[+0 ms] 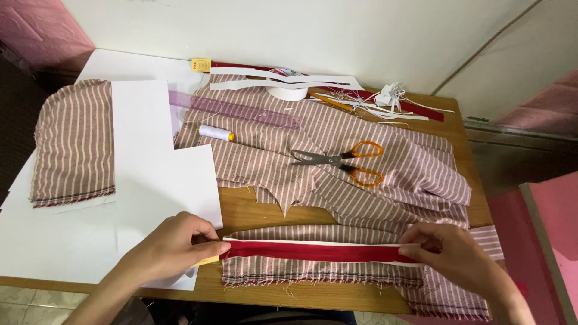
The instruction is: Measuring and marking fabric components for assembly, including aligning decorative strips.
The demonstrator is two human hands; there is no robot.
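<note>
At lower centre, left hand (pixel 174 250) and right hand (pixel 448 256) pinch opposite ends of a long red fabric strip (pixel 313 251) atop striped cloth (pixel 319 271); a small yellow label (pixel 201 64) lies upper left.

A wooden table (pixel 259 210) carries striped fabric (pixel 373 156) and white paper sheets (pixel 156 156).

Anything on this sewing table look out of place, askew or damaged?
Nothing looks damaged. The striped fabric piece under the red strip has frayed threads along its lower edge, and paper scraps lie tangled at the back. The scissors lie open on the fabric.
</note>
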